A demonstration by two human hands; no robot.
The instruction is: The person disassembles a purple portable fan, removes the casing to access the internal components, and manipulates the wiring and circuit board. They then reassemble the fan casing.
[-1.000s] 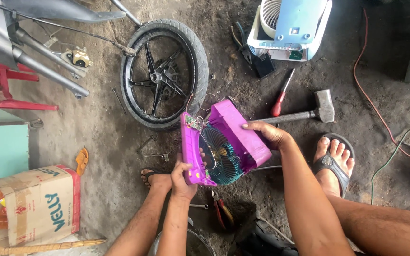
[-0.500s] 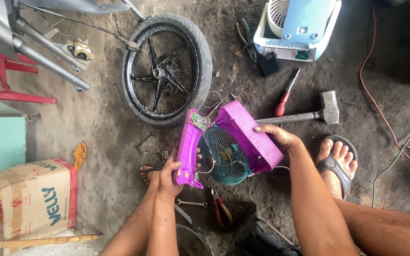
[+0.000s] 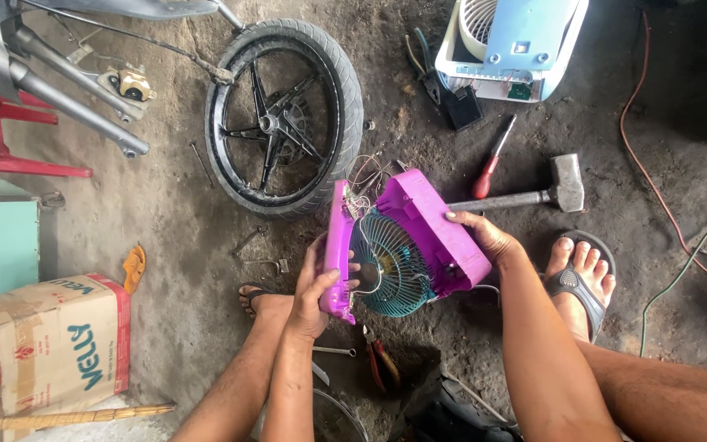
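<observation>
The left hand [image 3: 314,288] clasped the purple plastic fan housing's [image 3: 439,225] front edge; the right hand [image 3: 484,235] gripped its smooth back panel above the dirt floor [image 3: 173,237], teal wire grille [image 3: 390,266] exposed, black tyre [image 3: 284,115] just beside.

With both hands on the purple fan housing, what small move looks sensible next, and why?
Probably ease the front panel a little further from the rear shell with the left hand, while the right hand steadies the shell. The halves are already parted, the teal grille is exposed, and thin wires cross the top gap.

Repair workshop — dirt floor [image 3: 165,237], motorcycle wheel [image 3: 284,119], hammer [image 3: 533,195].
</observation>
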